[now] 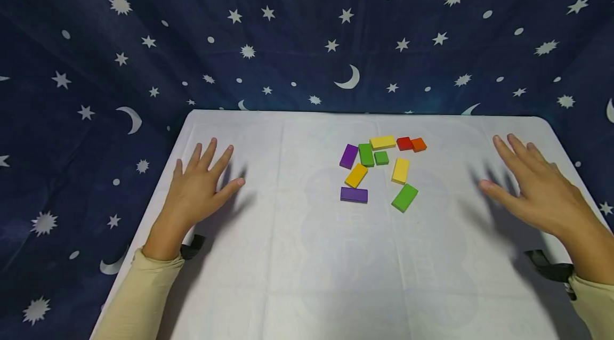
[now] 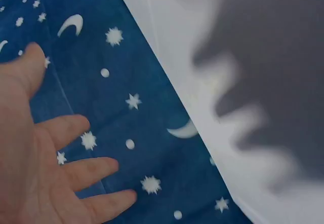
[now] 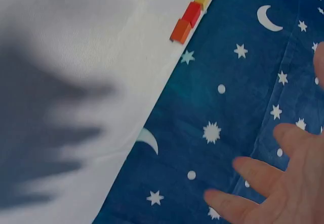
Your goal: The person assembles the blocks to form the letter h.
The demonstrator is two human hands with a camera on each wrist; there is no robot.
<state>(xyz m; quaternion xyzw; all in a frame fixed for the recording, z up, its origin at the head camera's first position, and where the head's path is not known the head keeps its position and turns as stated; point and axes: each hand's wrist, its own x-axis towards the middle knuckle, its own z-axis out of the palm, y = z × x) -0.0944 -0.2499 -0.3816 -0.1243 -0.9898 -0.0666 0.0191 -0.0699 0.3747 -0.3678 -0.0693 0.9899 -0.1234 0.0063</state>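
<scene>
Coloured wooden blocks (image 1: 381, 169) lie scattered flat on our white table (image 1: 268, 276).
We see two purple, three yellow, three green, one red and one orange, clustered loosely right of centre, untouched, between our hands.

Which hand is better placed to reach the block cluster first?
Probably the right hand: the coloured blocks lie right of the table's centre, so it is nearer them than the left hand. Both hands are open and hold nothing.
</scene>
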